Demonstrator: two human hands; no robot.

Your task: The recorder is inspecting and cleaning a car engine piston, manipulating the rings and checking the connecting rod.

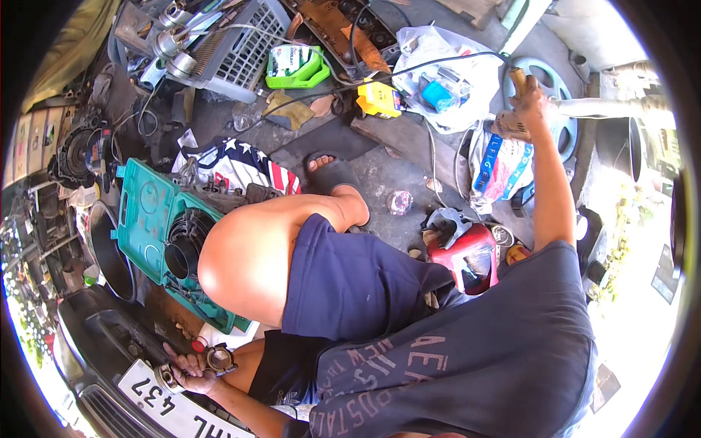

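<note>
My left hand (191, 371), low on the left, is closed around a piston with its connecting rod. The metal piston (166, 377) shows on one side of the fingers and the rod's round big end (220, 359) on the other. Far out to the right, my right hand (534, 109) is wrapped round a tan-brown power tool (511, 126) with a vented housing. The tool's other end is partly covered by the fingers. Beside it lie a blue-grey wheel cover (564, 135) and a plastic bag with blue lettering (483, 169).
An open teal tool case (150, 201) sits left of my bare knee, near a car bumper (109, 328) with a white number plate (139, 383). Further off are a grey crate (244, 47) by more pistons (181, 66), a green container (298, 67), a yellow box (378, 98) and a red-grey part (467, 259).
</note>
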